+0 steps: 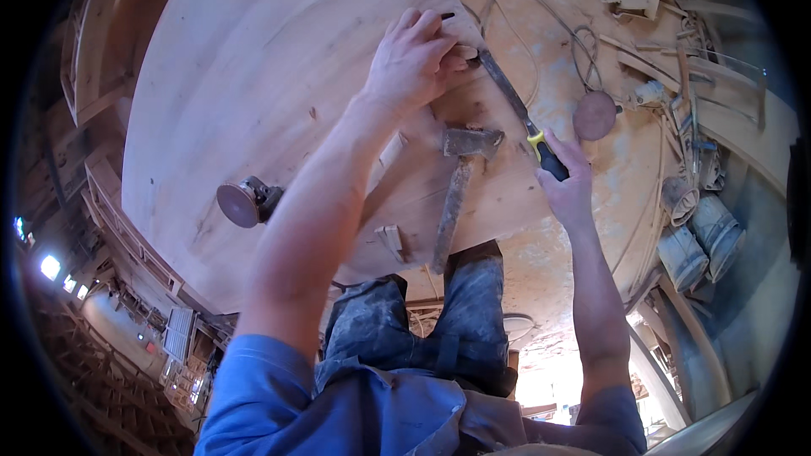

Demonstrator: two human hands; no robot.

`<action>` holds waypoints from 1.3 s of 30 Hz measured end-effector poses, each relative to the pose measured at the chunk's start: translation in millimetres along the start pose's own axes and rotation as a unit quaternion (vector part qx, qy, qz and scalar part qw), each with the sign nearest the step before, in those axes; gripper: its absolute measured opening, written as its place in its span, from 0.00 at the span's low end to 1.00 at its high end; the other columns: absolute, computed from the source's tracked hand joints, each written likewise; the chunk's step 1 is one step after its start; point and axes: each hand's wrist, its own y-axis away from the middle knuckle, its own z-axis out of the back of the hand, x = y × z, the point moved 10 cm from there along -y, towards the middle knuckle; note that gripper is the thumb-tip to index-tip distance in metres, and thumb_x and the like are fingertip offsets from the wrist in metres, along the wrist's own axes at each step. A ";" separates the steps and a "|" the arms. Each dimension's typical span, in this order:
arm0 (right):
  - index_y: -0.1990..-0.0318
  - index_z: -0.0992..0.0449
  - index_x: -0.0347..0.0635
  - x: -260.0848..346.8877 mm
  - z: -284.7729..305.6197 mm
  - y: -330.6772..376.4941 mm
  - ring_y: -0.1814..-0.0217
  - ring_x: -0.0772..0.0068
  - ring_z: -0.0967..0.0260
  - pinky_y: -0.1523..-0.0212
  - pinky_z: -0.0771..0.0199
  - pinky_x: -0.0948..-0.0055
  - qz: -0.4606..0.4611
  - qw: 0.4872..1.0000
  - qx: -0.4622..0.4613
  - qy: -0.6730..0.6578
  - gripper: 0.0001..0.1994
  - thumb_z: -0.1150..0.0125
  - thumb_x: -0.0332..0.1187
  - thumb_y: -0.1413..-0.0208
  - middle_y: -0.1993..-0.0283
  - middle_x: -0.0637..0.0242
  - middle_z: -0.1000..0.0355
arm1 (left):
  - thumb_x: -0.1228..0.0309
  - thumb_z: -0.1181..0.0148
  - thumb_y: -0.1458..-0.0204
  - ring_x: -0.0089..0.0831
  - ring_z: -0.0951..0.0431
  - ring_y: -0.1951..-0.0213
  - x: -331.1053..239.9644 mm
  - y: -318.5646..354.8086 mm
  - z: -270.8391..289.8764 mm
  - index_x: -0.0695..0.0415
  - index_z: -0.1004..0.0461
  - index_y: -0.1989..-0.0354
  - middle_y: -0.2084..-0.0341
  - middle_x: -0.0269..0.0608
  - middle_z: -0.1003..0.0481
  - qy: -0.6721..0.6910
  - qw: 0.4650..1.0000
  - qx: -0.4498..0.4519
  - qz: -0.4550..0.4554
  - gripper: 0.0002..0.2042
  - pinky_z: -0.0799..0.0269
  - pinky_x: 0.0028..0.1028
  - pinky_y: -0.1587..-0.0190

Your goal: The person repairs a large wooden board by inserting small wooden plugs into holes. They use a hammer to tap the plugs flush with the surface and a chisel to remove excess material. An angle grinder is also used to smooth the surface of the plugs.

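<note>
The right hand (568, 181) is wrapped around the yellow-and-black handle of a long flat metal chisel (509, 100) lying on the large round pale wooden tabletop (253, 93). The left hand (411, 59), fingers bent together, presses the blade's tip. A rusty metal hammer (459, 190) lies between the forearms, a disc sander (245, 202) to the left.

On the big round wooden surface (253, 76), the left hand (411, 59) presses near twelve o'clock at a chisel's (515, 110) blade tip, the right hand (568, 181) wraps its yellow-black handle toward three o'clock, a hammer (460, 181) lying between them.

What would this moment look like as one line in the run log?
left hand: pressed on wooden panel, guiding blade | right hand: holds chisel by handle | hammer: lying on panel | sanding tool: idle, left
</note>
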 end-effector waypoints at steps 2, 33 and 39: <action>0.33 0.26 0.44 3.5 -0.6 1.9 0.59 0.73 0.34 0.58 0.32 0.78 -0.010 1.000 -0.005 -0.005 0.35 0.40 0.15 0.53 0.60 0.66 0.35 | 0.68 0.31 0.49 0.45 0.25 0.53 6.2 1.6 -3.9 0.55 0.20 0.59 0.62 0.40 0.27 -0.017 0.999 0.006 -0.044 0.11 0.27 0.41 0.52; 0.42 0.23 0.30 155.6 -197.8 32.7 0.43 0.71 0.26 0.40 0.28 0.70 -0.089 0.927 0.058 -0.359 0.15 0.43 0.29 0.31 0.50 0.62 0.22 | 0.72 0.51 0.31 0.25 0.32 0.70 -24.5 218.8 72.5 0.66 0.29 0.49 0.66 0.39 0.28 0.849 0.359 -0.168 0.350 0.10 0.34 0.25 0.68; 0.41 0.25 0.27 194.7 -233.9 34.6 0.61 0.72 0.21 0.62 0.17 0.73 -0.144 0.840 0.201 -0.482 0.17 0.44 0.31 0.30 0.60 0.60 0.21 | 0.73 0.51 0.33 0.19 0.34 0.73 -42.4 241.1 89.6 0.62 0.29 0.49 0.68 0.34 0.29 0.898 0.276 -0.153 0.306 0.09 0.35 0.22 0.70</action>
